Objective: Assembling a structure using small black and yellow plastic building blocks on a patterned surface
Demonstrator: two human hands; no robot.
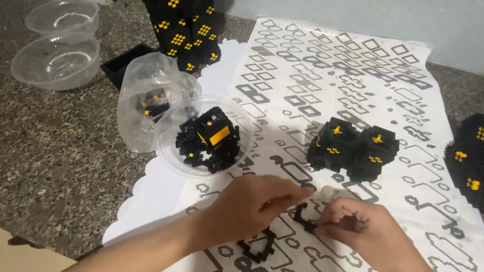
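Note:
My left hand (254,201) pinches a slim pale tool, its tip pointing right toward a small black block ring (304,217) lying on the printed instruction sheet (353,75). My right hand (353,224) presses its fingertips on the right side of that ring. Another flat black block outline (257,248) lies on the sheet just below my left hand. A black and yellow block assembly (353,146) stands on the sheet beyond my hands.
A clear plastic bowl (171,151) holds loose black and yellow blocks, with a clear bag (146,100) behind it. Two empty clear bowls (55,60) sit far left. A tall black-yellow model (189,30) stands behind; another build (466,161) sits at the right edge.

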